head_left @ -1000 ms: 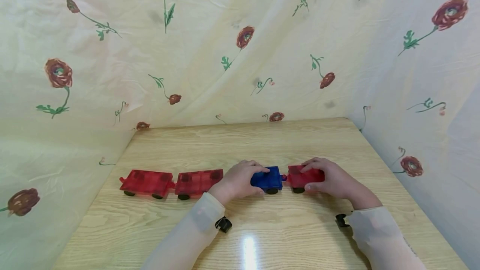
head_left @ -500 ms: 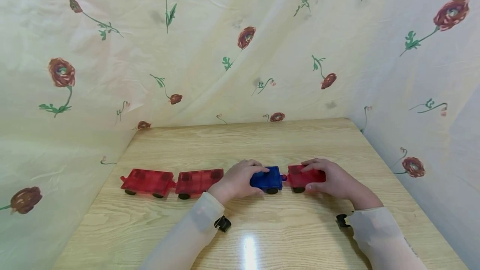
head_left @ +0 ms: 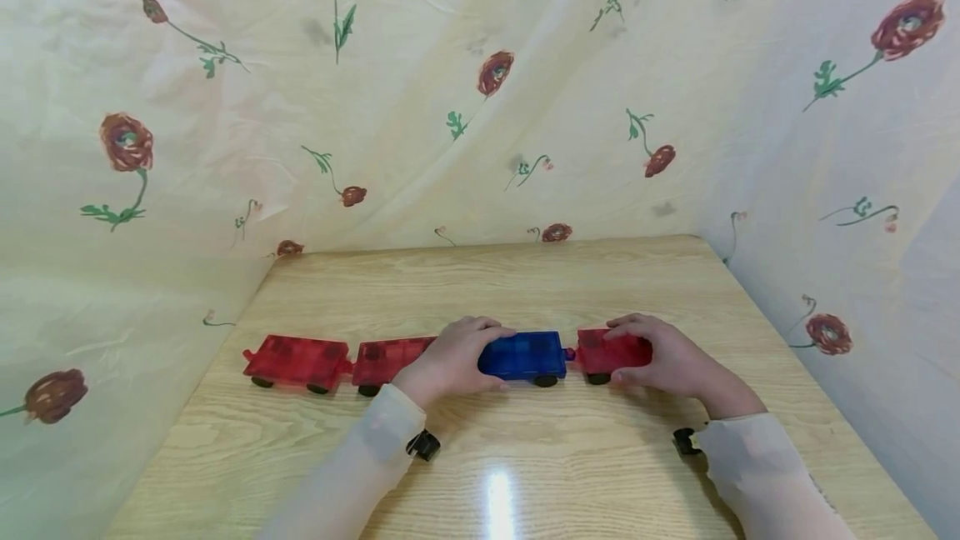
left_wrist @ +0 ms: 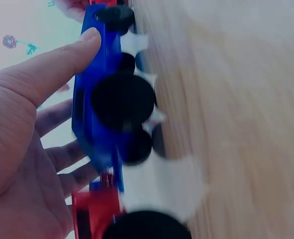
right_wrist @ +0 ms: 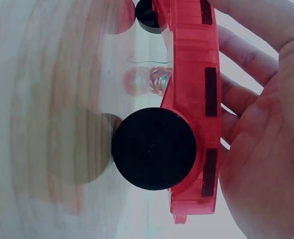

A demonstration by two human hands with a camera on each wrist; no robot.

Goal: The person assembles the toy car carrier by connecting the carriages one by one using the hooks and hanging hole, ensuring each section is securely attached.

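A blue toy train car point(head_left: 525, 355) stands on its wheels at mid-table. My left hand point(head_left: 450, 361) straddles its left part, thumb on the near side and fingers on the far side. In the left wrist view the thumb lies along the blue side, with the fingers loosely behind. Coupled to its right end is a red car point(head_left: 592, 348), which my right hand point(head_left: 663, 357) holds between thumb and fingers. Further left, two red cars point(head_left: 296, 361) point(head_left: 386, 357) are coupled together. My left hand covers part of the nearer one in the head view.
The wood-grain table point(head_left: 480, 282) meets a flower-patterned cloth point(head_left: 405, 132) at the back and sides. Both wrists carry a small black device point(head_left: 423, 445). In the left wrist view, a red car point(left_wrist: 94, 209) sits right at the blue car's end.
My left hand has slid left along the blue car, uncovering more of it and hiding more of the red car. The cars and my right hand hardly moved.
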